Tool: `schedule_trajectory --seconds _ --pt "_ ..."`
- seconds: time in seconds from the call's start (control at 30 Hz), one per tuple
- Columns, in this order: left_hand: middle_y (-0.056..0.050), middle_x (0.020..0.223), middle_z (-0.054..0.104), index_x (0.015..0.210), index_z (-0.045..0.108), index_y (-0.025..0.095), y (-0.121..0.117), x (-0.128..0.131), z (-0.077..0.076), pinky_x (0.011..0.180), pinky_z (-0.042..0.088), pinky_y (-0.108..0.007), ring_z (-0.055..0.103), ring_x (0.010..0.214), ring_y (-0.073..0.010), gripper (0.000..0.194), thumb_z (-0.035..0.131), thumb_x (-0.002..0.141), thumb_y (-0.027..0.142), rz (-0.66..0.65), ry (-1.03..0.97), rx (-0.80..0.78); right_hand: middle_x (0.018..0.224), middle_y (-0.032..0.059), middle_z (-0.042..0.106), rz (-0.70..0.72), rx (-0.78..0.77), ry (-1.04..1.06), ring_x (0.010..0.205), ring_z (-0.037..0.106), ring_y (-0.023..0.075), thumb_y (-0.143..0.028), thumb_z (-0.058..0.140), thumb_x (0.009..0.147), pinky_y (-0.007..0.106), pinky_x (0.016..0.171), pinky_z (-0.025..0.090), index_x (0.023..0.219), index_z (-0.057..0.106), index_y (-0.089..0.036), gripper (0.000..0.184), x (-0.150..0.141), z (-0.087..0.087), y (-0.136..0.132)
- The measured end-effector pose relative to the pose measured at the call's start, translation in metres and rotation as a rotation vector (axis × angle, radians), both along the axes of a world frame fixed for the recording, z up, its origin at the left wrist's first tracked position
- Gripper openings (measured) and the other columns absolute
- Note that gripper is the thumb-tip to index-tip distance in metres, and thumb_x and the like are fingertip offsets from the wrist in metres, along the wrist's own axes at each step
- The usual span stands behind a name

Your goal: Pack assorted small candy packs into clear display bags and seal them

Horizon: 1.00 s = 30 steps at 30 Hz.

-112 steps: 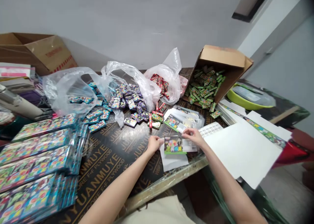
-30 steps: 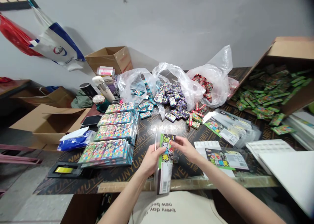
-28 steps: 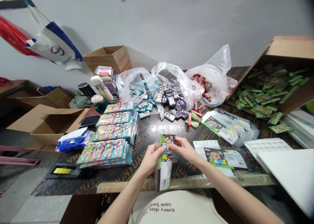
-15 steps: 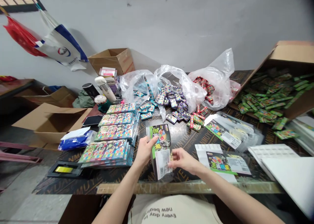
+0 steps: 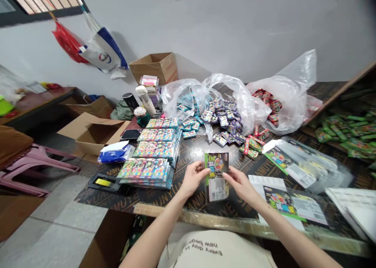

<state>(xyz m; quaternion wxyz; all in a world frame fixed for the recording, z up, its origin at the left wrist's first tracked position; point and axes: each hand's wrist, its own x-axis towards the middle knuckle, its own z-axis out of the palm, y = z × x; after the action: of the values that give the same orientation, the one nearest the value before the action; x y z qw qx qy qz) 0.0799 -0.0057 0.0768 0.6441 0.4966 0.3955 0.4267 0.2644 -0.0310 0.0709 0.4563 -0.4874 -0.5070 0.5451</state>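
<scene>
Both my hands hold one clear plastic sleeve [image 5: 216,177] with a green and black printed card inside, upright above the table's near edge. My left hand [image 5: 194,178] pinches its left side; my right hand [image 5: 241,184] grips its right side and lower part. Just left of my hands are stacks of filled colourful packs [image 5: 152,152]. A similar flat card in a sleeve [image 5: 283,203] lies on the table to the right.
Three clear bags spill small packets: blue [image 5: 183,103], purple [image 5: 226,117], red [image 5: 270,103]. A tipped carton of green packets [image 5: 349,135] is far right, empty sleeves [image 5: 305,164] beside it. Open cardboard boxes [image 5: 96,133], a tape dispenser [image 5: 104,182] and flasks [image 5: 143,101] are at the left.
My view has swung left since the oldest frame. In the last second the sleeve came off the table edge and turned face-on; my right hand moved back up to its right side.
</scene>
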Motion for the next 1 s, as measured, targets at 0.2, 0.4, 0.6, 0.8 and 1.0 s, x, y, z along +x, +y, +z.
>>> schedule_trajectory --seconds 0.2,0.4,0.6,0.8,1.0 --pt "-0.007 0.093 0.068 0.096 0.065 0.013 -0.020 0.023 -0.006 0.082 0.045 -0.029 0.062 0.087 -0.0192 0.030 0.069 0.068 0.022 -0.047 -0.162 -0.070 0.081 0.0049 0.070 -0.386 -0.061 0.362 0.084 0.064 0.0205 -0.042 0.054 0.077 0.034 0.083 0.045 0.081 0.068 -0.019 0.027 -0.014 0.027 0.006" --pt "-0.005 0.079 0.070 0.077 0.069 0.013 -0.023 0.045 0.010 0.077 0.047 -0.028 0.063 0.076 -0.0163 0.022 0.062 0.072 0.033 0.284 -0.433 -0.327 0.080 0.0029 0.071 -0.323 -0.094 0.456 0.080 0.064 0.0193 -0.020 0.062 0.065 0.032 0.080 0.045 0.076 0.068 -0.019 0.012 -0.022 0.029 -0.003" --pt "-0.006 0.082 0.071 0.082 0.071 0.017 -0.015 0.029 0.030 0.078 0.047 -0.030 0.064 0.077 -0.0184 0.016 0.066 0.066 0.020 0.125 -0.095 -0.117 0.080 0.0037 0.071 -0.257 -0.026 0.246 0.076 0.064 0.0200 -0.025 0.068 0.066 0.037 0.080 0.047 0.079 0.070 -0.021 0.014 0.000 0.025 -0.008" --pt "-0.005 0.088 0.071 0.082 0.072 0.025 -0.024 0.018 0.044 0.085 0.046 -0.035 0.064 0.085 -0.0221 0.014 0.067 0.069 0.026 0.071 0.366 0.484 0.095 0.0036 0.070 -0.149 0.345 -0.208 0.092 0.063 0.0231 -0.029 0.060 0.076 0.040 0.091 0.044 0.087 0.071 -0.027 0.016 0.017 0.027 -0.020" --pt "-0.005 0.071 0.071 0.075 0.071 0.017 -0.013 0.017 0.054 0.060 0.051 -0.028 0.064 0.065 -0.0200 0.017 0.069 0.066 0.031 -0.018 0.353 0.219 0.071 0.0023 0.070 -0.053 0.191 -0.233 0.057 0.060 0.0160 -0.035 0.059 0.076 0.028 0.056 0.049 0.087 0.071 -0.021 0.022 0.018 0.046 -0.017"
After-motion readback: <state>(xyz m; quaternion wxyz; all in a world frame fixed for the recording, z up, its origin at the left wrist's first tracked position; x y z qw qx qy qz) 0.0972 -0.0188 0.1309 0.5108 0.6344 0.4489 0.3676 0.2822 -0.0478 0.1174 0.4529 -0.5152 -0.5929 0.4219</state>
